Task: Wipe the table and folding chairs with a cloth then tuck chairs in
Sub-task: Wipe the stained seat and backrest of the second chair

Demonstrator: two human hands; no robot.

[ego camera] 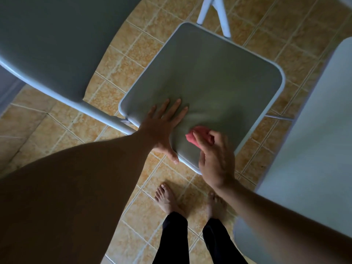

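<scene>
A folding chair's grey padded seat (209,77) with a white metal frame fills the middle of the view. My left hand (163,128) lies flat with fingers spread on the seat's near left corner, thumb over the front edge. My right hand (215,161) holds a bunched red cloth (200,136) against the seat near its front edge; the hand is blurred. The chair's grey backrest (47,44) stands at the upper left.
The white table (314,149) edge runs along the right side. White chair legs (215,14) show at the top. The floor is tan tile (118,65). My bare feet (167,199) stand just in front of the seat.
</scene>
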